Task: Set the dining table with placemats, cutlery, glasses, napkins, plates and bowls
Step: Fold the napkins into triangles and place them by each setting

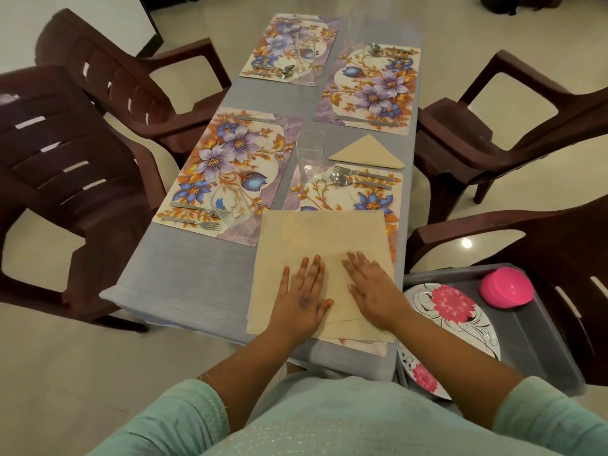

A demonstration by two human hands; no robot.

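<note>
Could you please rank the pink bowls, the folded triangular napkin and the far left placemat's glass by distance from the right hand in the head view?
From the right hand:
1. Pink bowls, in the grey tray to its right.
2. Folded triangular napkin, ahead on the table's right side.
3. Glass, on the far left placemat.

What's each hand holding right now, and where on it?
Nothing is gripped. The left hand and right hand lie flat, fingers straight, pressing the near part of the beige napkin spread on the table.
</note>
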